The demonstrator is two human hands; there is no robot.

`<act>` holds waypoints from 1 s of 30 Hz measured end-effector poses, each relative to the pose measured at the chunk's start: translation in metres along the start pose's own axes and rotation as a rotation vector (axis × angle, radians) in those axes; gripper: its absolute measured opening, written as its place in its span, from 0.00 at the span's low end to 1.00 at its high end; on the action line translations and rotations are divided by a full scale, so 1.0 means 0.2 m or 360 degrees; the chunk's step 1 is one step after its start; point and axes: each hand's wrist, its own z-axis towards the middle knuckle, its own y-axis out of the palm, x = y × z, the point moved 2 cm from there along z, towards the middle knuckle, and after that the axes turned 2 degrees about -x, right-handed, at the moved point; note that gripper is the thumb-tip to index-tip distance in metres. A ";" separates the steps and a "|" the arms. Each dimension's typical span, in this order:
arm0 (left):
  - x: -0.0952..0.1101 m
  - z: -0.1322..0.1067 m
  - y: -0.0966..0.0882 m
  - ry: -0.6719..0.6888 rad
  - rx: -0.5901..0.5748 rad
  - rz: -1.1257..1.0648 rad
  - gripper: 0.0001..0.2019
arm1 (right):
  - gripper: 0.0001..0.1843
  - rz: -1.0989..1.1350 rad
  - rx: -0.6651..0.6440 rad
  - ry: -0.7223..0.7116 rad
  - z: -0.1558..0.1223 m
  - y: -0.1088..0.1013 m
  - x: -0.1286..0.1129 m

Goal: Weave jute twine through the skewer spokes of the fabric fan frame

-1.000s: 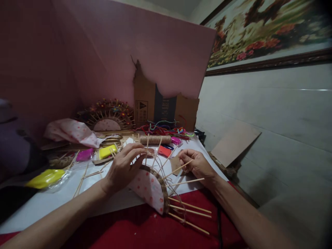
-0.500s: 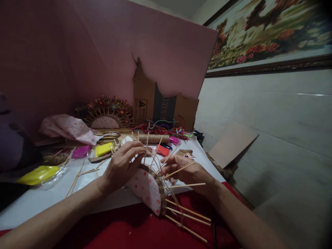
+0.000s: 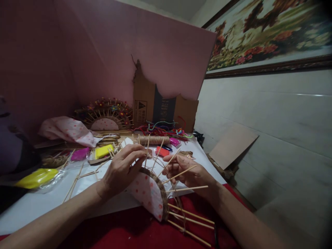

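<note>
A half-round piece covered in dotted pink cloth tilts over the table edge. Brown twine is woven along its curved rim, and thin wooden sticks fan outward from it. My left hand is at the upper rim, thumb and fingers pinched around twine beside a stick. To the right, my right hand is behind the sticks with curled fingers on the loose twine. That strand loops down across the lower sticks. The exact grip of the right fingertips is partly hidden.
Behind the hands lie a twine roll, a red packet, yellow clay and colourful pipe cleaners. A decorated stick fan and torn cardboard stand against the pink panel. Red cloth covers the front.
The half-round piece has shifted slightly right and down. My right hand has moved a little, its fingers more curled near the twine. My left hand keeps its pinch at the upper rim.
</note>
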 end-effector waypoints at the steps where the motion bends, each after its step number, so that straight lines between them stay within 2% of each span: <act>1: 0.00 0.00 0.00 0.0001 -0.0004 0.0001 0.08 | 0.19 -0.0003 -0.0007 0.0000 0.00 0.00 0.00; 11: 0.01 -0.01 0.01 0.0005 -0.0057 -0.0058 0.10 | 0.16 0.0097 -0.0002 -0.0101 -0.01 -0.02 -0.02; 25: 0.02 -0.01 0.02 -0.0082 -0.0223 -0.0042 0.13 | 0.19 0.0036 -0.0006 -0.0023 0.00 -0.02 -0.02; 30: 0.08 0.00 0.00 0.0010 -0.0158 0.0110 0.14 | 0.19 0.0035 -0.0051 -0.0024 0.00 -0.01 -0.02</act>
